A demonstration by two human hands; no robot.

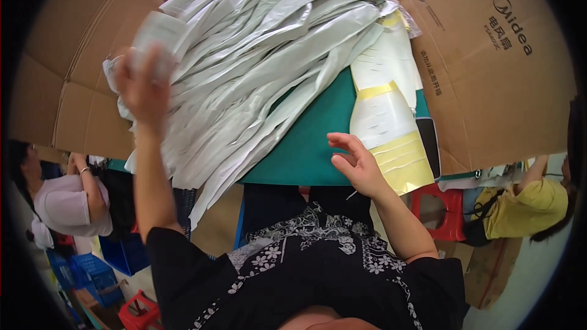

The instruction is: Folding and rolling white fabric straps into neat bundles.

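My left hand (pixel 145 88), smeared by motion, is raised at the left over a heap of long white strips of folded, fabric-like material (pixel 244 67). In its fingers is a pale, flat rectangular piece (pixel 158 33), too blurred to name more exactly. My right hand (pixel 361 168) hovers near the front edge of the green tabletop (pixel 306 146), its fingers apart and lightly curled with nothing between them. Just beside it lie slit sheets in white and yellow (pixel 391 134), perhaps sticker sheets, overlapping toward the back right.
Tall brown cardboard panels stand left (pixel 92 43) and right (pixel 489 73) of the table. A dark flat object (pixel 429 143) lies partly under the sheets. People sit at both sides, in a pale top (pixel 70 205) and a yellow top (pixel 520 208). Red stools (pixel 449 211) and blue crates (pixel 92 272) stand below.
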